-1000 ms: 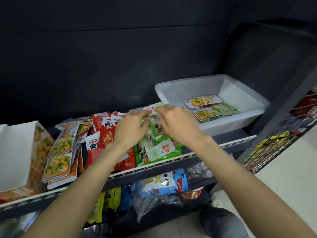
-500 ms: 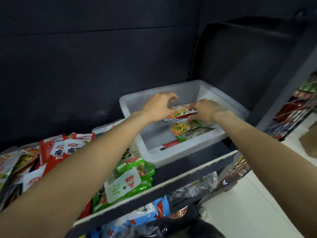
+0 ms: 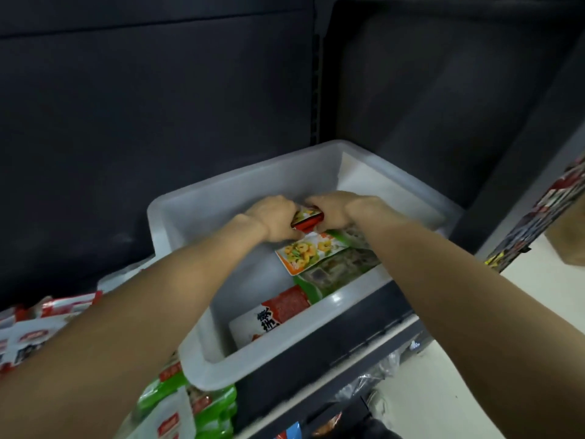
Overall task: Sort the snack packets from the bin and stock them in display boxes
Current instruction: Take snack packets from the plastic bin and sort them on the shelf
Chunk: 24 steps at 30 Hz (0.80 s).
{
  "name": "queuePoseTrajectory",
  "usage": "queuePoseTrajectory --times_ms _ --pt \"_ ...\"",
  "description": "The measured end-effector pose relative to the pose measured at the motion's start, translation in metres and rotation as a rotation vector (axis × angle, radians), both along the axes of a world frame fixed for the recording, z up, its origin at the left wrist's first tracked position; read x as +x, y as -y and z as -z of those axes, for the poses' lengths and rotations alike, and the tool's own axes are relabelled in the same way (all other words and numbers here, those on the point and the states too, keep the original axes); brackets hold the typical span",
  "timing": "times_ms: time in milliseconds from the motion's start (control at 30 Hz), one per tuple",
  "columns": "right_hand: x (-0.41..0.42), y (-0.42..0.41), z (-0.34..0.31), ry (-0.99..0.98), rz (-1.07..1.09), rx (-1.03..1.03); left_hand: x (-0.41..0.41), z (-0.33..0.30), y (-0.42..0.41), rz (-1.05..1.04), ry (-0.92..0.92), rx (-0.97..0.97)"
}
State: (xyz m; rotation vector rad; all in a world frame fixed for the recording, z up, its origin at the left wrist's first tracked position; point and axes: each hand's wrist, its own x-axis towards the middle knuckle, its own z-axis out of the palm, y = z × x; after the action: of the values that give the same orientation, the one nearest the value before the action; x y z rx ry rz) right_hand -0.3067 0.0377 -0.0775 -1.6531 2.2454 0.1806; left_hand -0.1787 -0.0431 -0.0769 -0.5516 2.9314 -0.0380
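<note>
- A small stack of snack packets [image 3: 306, 219] was gripped from both ends inside the white bin [image 3: 202, 350], toward its far side; left hand [image 3: 274, 220] fingers were curled round the left end, right hand [image 3: 333, 211] fingers curled round the right end.
- How many packets were in the stack could not be told; only an orange-and-red top face and red edges were seen.
- The stack's long axis was judged to run left to right, between the two hands, slightly tilted with the right end farther back; the printed face was turned up toward the camera.
- Which end was the packet's top could not be told, as both ends were covered by hands.
- Risk: lower packets could slip out of the stack, since the wrappers looked glossy and only the ends were squeezed.
- Risk: the stack could bow or fan out if pressed inward too hard.
- Risk: the loose orange packet [image 3: 308, 252] and green packet [image 3: 338, 272] lying just below the hands could be snagged or dragged along on the lift.
- Risk: mixed kinds could be carried together, so a mis-sort was judged possible; a red-and-white packet [image 3: 272, 316] was left at the near wall.
- More packets [image 3: 177, 407] were seen on the shelf [image 3: 364, 337] beside the bin.
</note>
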Motion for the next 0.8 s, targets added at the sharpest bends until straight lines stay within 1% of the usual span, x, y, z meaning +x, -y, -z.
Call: queuePoseTrajectory --times_ms 67,200,233,300,367,433,500,533,600,633,700,733,800 --pt "0.001 0.0 -0.006 -0.034 -0.039 0.012 0.005 -0.008 0.002 -0.001 0.045 0.06" --pt "0.015 -0.005 -0.022 0.0 -0.102 0.201 0.03 -0.016 0.0 -0.019 0.112 0.2" --pt "0.02 -0.008 -0.025 -0.008 -0.115 0.194 0.037 -0.016 -0.002 -0.017 0.103 0.219" --pt "0.032 -0.019 -0.033 -0.006 -0.11 0.078 0.053 -0.021 -0.005 -0.017 0.049 0.255" --pt "0.042 -0.032 -0.044 -0.008 -0.064 -0.102 0.068 -0.031 -0.008 -0.052 -0.071 0.303" --pt "0.056 -0.046 -0.058 -0.044 0.0 -0.298 0.085 -0.045 -0.013 -0.101 -0.233 0.295" --pt "0.074 -0.058 -0.068 -0.062 0.075 -0.591 0.105 -0.06 -0.019 -0.183 -0.417 0.297" --pt "0.087 -0.065 -0.073 -0.041 0.101 -0.753 0.118 -0.067 -0.023 -0.231 -0.517 0.32" --pt "0.119 -0.08 -0.084 0.06 0.141 -1.008 0.148 -0.081 -0.031 -0.304 -0.712 0.435" --pt "0.137 -0.086 -0.09 0.136 0.163 -1.082 0.167 -0.086 -0.038 -0.334 -0.801 0.568" --pt "0.179 -0.095 -0.099 0.278 0.176 -1.143 0.207 -0.092 -0.056 -0.399 -0.939 0.859" --pt "0.201 -0.098 -0.101 0.345 0.171 -1.134 0.228 -0.091 -0.063 -0.434 -0.987 0.939" --pt "0.245 -0.096 -0.098 0.504 0.157 -1.043 0.268 -0.084 -0.079 -0.523 -1.061 0.996"
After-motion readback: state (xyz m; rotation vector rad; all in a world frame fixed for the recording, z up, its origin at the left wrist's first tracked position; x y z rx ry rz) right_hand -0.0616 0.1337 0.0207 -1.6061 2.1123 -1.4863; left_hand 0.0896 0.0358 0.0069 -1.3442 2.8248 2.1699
